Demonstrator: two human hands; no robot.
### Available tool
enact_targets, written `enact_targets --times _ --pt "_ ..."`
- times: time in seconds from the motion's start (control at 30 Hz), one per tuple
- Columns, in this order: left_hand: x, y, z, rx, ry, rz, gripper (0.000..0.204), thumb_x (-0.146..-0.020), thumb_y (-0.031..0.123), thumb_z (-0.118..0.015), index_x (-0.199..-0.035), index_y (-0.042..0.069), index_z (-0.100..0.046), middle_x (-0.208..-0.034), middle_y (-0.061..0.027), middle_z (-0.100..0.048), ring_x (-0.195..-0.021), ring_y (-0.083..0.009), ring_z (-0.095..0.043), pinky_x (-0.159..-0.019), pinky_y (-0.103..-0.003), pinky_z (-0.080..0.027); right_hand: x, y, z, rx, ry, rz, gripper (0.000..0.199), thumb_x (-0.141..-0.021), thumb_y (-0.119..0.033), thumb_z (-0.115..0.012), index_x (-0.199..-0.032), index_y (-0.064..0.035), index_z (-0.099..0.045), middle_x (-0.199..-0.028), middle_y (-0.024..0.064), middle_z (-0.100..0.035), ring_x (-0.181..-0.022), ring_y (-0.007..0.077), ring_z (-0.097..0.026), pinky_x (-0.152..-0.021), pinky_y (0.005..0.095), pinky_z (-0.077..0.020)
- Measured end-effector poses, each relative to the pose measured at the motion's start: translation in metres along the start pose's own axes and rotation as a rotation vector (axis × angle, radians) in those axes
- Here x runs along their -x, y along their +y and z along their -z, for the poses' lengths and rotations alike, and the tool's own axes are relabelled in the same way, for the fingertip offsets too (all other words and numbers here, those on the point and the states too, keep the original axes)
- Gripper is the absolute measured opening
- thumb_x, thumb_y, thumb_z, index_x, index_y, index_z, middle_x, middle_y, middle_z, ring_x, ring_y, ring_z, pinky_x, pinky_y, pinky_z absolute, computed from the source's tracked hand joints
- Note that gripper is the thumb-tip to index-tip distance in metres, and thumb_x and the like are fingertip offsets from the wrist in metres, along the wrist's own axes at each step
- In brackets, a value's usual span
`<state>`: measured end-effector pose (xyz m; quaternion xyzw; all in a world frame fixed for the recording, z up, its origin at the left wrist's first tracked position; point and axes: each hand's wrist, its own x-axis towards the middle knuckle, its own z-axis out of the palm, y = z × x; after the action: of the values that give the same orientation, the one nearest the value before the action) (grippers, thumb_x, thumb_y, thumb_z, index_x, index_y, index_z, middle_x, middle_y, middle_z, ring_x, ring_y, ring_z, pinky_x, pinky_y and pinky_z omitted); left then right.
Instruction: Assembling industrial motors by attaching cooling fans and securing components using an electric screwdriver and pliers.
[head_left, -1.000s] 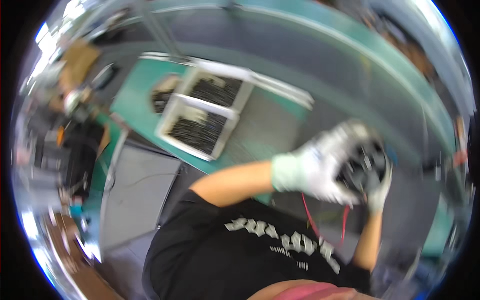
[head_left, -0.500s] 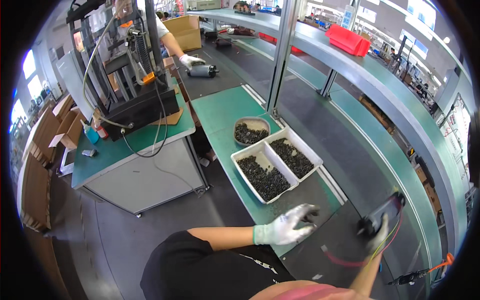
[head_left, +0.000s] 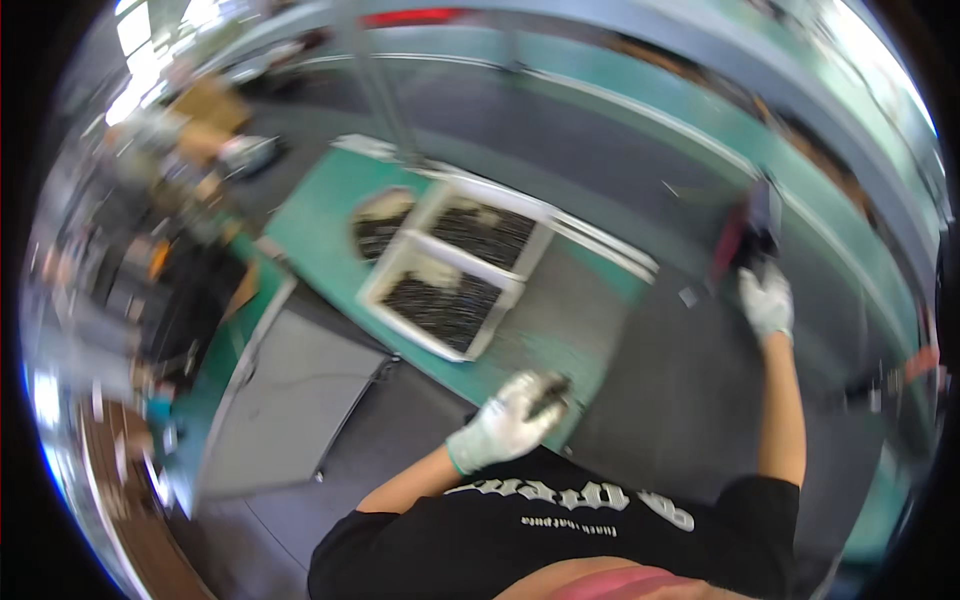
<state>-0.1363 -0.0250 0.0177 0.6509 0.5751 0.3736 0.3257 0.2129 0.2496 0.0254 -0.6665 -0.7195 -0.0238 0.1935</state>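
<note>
My right hand (head_left: 768,300), in a pale work glove, is at the right with the arm stretched forward. Its fingers close on the near, black end of a cylindrical motor (head_left: 765,215), which points away from me over the dark belt surface; reddish wires blur along its left side. My left hand (head_left: 515,415), gloved and dark at the fingertips, is above the near edge of the green bench (head_left: 310,205). Its fingers are curled in, and whatever small dark thing they hold is smeared. Beyond it stand two white trays (head_left: 425,340) (head_left: 485,190) of small black parts.
A round tub (head_left: 370,210) of similar parts stands left of the trays. A metal post (head_left: 385,90) rises behind them. At far left a co-worker's gloved hand (head_left: 250,155) is by a blurred object. A grey cabinet (head_left: 295,390) and a black machine (head_left: 190,300) stand at left.
My view has swung right, so the bench and trays appear farther left. My right hand has reached forward with the motor. My left hand's fingers have curled in more.
</note>
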Motion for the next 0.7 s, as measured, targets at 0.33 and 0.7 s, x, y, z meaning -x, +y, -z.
enact_targets --times 0.33,0.7 --pt "-0.056 0.003 -0.023 -0.724 -0.326 -0.387 0.069 -0.066 0.023 -0.074 -0.127 0.002 -0.052 -0.142 -0.0257 -0.038 -0.129 -0.0466 -0.035 -0.108 -0.055 -0.027 0.265 0.067 0.105 0.030 -0.419 0.274 0.067 -0.079 -0.047 -0.061 -0.136 -0.0131 -0.049 -0.144 0.0219 -0.037 -0.135 0.0404 -0.033 -0.109 0.0609 -0.0252" --pt "-0.047 -0.026 -0.034 -0.794 -0.237 -0.574 0.070 -0.084 0.049 -0.048 -0.129 -0.004 -0.051 -0.139 -0.0301 -0.041 -0.127 -0.0495 -0.037 -0.105 -0.057 -0.029 0.283 0.083 0.090 -0.039 -0.276 0.378 0.067 -0.082 -0.048 -0.057 -0.139 -0.0136 -0.047 -0.146 0.0200 -0.036 -0.134 0.0386 -0.035 -0.102 0.0629 -0.0301"
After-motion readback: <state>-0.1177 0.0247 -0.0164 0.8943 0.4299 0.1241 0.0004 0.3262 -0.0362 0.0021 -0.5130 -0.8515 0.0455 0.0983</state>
